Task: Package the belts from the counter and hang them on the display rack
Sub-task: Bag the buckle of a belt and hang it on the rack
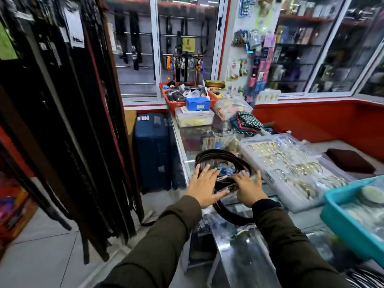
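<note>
The head view looks down at a glass counter (pixel 193 142) crowded with stock. Near its front edge lie the coiled belts (pixel 220 157), dark loops stacked loosely, some seemingly in clear wrap; motion blur hides the detail.

The left hand (pixel 204 187) is spread flat, fingers splayed wide and palm down, over the near left side of the coil. A ring shows on one finger. Whether the palm presses the belts or floats just above them cannot be told.

The right hand (pixel 249 188) is also spread, fingers fanned apart, over the near right side of the coil beside the left hand. It closes on nothing visible. Both sleeves are dark olive.

Right of the belts, just beside them, sits a clear compartment tray (pixel 291 163) of gold-coloured pieces. Nearer still on that side is a teal bin (pixel 340 217). Left of the belts, off the counter, dark belts hang on the display rack (pixel 62 100). Beyond the belts, farther along the counter, stands a red basket (pixel 176 103).
</note>
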A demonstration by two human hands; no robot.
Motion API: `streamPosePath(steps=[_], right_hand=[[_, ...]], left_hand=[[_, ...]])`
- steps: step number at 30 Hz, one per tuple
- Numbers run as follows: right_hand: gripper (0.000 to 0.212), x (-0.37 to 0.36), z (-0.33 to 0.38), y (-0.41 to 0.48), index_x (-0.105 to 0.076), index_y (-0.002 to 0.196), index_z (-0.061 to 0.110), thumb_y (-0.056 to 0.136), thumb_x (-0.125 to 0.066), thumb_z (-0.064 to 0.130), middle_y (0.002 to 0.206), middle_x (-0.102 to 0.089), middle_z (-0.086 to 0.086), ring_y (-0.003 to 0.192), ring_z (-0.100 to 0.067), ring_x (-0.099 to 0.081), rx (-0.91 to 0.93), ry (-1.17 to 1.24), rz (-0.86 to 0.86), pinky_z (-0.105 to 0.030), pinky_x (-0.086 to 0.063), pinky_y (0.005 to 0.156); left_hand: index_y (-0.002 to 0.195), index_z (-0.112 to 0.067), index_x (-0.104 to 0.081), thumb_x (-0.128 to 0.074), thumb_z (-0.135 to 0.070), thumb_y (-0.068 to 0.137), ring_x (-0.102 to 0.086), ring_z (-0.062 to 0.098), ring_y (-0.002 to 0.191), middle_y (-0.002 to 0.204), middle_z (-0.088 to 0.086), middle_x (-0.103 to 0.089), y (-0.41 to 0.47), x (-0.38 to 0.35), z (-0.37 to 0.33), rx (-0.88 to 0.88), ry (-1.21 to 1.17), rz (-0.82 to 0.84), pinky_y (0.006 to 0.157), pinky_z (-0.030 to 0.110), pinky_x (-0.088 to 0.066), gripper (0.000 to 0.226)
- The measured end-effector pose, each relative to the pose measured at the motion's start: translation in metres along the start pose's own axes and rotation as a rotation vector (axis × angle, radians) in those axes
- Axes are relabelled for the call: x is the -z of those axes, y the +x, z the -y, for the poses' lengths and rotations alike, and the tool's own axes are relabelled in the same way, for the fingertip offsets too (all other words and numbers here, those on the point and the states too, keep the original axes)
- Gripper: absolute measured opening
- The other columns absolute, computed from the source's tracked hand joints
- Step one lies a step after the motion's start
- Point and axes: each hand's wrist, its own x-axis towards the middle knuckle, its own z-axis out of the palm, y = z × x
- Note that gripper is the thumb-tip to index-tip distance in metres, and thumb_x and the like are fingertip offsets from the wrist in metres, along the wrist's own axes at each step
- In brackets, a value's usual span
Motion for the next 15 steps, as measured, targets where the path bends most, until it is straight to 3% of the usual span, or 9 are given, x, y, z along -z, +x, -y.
streamPosePath(steps=[4, 7, 10, 13, 15], right_hand=[[0.044, 0.003, 0.0, 0.001, -0.057, 0.134, 0.033, 0.093, -0.054, 0.016, 0.138, -0.06, 0.003, 0.139, -0.018, -0.047, 0.015, 0.057, -0.003, -0.063, 0.011, 0.12], [0.03, 0.006, -0.003, 0.002, -0.065, 0.123, 0.033, 0.095, -0.06, 0.027, 0.127, -0.068, 0.005, 0.13, -0.018, -0.056, 0.041, 0.071, -0.047, -0.057, 0.009, 0.122], [0.022, 0.01, -0.006, 0.001, -0.071, 0.114, 0.029, 0.093, -0.066, 0.033, 0.116, -0.074, 0.005, 0.121, -0.018, -0.062, 0.08, 0.113, -0.103, -0.051, 0.002, 0.124], [0.021, 0.017, -0.006, 0.001, -0.073, 0.107, 0.021, 0.086, -0.075, 0.024, 0.108, -0.077, 0.0, 0.111, -0.022, -0.067, 0.083, 0.277, -0.152, -0.043, -0.02, 0.121], [0.023, 0.026, -0.003, 0.001, -0.074, 0.105, 0.014, 0.083, -0.077, 0.013, 0.105, -0.077, -0.006, 0.106, -0.027, -0.069, 0.085, 0.393, -0.147, -0.041, -0.045, 0.105]], left_hand=[[0.143, -0.014, -0.052, -0.043, -0.049, 0.103, -0.05, 0.031, 0.133, 0.14, 0.009, -0.056, 0.005, 0.002, -0.009, -0.006, -0.057, 0.048, 0.128, 0.051, -0.007, 0.054], [0.136, -0.016, -0.059, -0.047, -0.036, 0.103, -0.059, 0.033, 0.119, 0.128, 0.01, -0.063, 0.005, 0.002, -0.01, -0.002, -0.064, -0.013, 0.114, 0.044, -0.033, 0.04], [0.131, -0.017, -0.063, -0.05, -0.032, 0.103, -0.061, 0.03, 0.113, 0.122, 0.007, -0.066, 0.004, 0.003, -0.008, -0.003, -0.071, -0.077, 0.098, 0.039, -0.043, 0.035], [0.127, -0.014, -0.065, -0.049, -0.029, 0.104, -0.062, 0.03, 0.113, 0.122, 0.007, -0.067, 0.003, 0.006, -0.006, 0.006, -0.096, -0.13, 0.097, 0.04, -0.046, 0.032], [0.127, -0.014, -0.065, -0.049, -0.028, 0.104, -0.061, 0.031, 0.112, 0.123, 0.007, -0.067, 0.002, 0.011, -0.003, 0.016, -0.119, -0.189, 0.098, 0.041, -0.045, 0.032]])
